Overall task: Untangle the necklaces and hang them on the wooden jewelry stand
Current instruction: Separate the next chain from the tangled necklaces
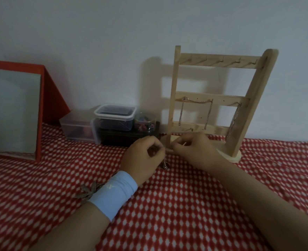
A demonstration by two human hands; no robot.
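Head view: fingers of left hand (143,157) and right hand (194,151) apparently pinch chain (163,165) by stand (220,98).

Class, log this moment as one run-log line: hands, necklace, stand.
left hand: pinches loose necklace | right hand: pinches same necklace | wooden stand: upright, two hung chains on middle rail

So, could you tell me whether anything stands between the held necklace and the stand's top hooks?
Nothing visible does. The necklace, pinched by the left hand and right hand, sits before the wooden jewelry stand's base; the top-rail hooks above are bare, and two hung chains drape lower down.
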